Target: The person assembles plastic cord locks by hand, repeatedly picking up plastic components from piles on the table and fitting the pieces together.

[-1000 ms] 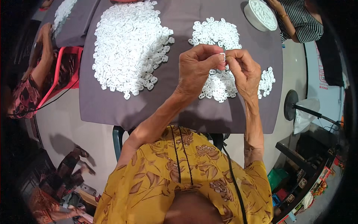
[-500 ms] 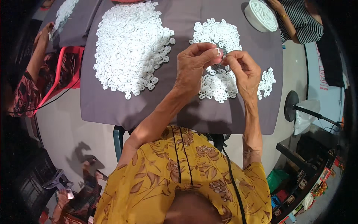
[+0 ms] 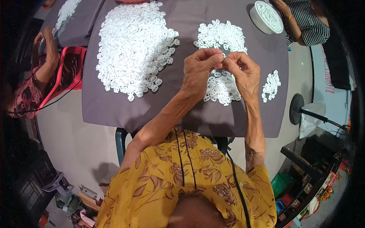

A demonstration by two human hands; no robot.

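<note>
Above the right half of the table, my left hand (image 3: 197, 72) pinches a small white plastic piece (image 3: 224, 56) between thumb and forefinger. My right hand (image 3: 245, 74) is closed too, its fingertips meeting the left ones at that piece; whatever else they grip is too small to make out. Just beyond my fingers lies a pile of small white oval plastic pieces with openings (image 3: 222, 33). A nearer pile of the same kind (image 3: 222, 90) shows between my wrists, partly covered by my right hand.
A much larger heap of white pieces (image 3: 129, 49) covers the left of the grey-clothed table (image 3: 182, 117). A small cluster (image 3: 271, 87) lies near the right edge. At the far right stands a filled white tub (image 3: 266, 17) beside a person in stripes. Another person sits left, by a red chair (image 3: 57, 83).
My hands have drawn together, the right one moving left, so the fingertips now meet over the white piece. The person at the left has shifted an arm.
</note>
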